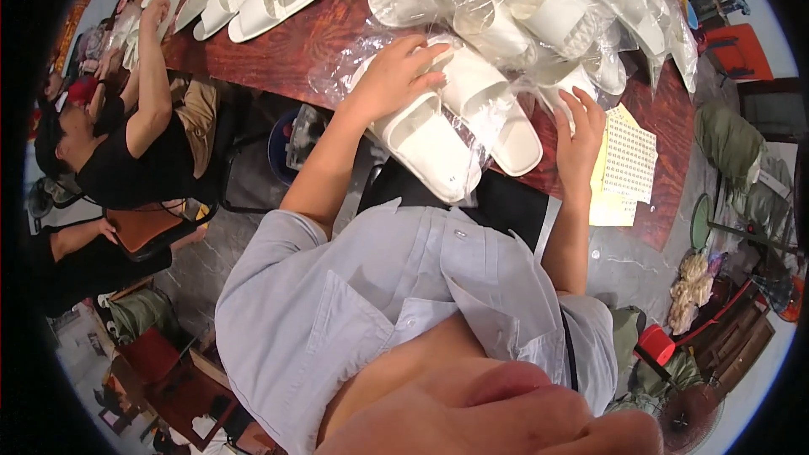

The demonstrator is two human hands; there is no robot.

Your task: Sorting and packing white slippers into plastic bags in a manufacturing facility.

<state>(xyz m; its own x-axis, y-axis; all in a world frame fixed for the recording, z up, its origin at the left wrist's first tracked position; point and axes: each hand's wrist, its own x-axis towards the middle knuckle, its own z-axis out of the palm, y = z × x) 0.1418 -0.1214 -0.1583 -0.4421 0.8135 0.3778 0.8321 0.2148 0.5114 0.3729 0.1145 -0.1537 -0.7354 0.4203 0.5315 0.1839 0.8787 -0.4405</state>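
Note:
A pair of white slippers [421, 143] in a clear plastic bag lies at the near edge of the table, toes toward me. My left hand [392, 80] lies over the far left part of this pair, gripping it through the film, thumb and fingers spread across it. Right of the pair, my right hand [581, 131] is raised with bent fingers apart, beside another white slipper [558, 84] and loose clear film. Whether its fingertips touch the film is hard to see. Behind both hands is a heap of bagged white slippers [497, 8].
Sheets of small printed stickers [630, 156] lie at the right on the reddish wooden table [278, 63]. Unbagged white slippers [282, 0] stand in rows at the far left. A person in black [126, 152] works there, one arm over the table. A blue bin [282, 143] stands below.

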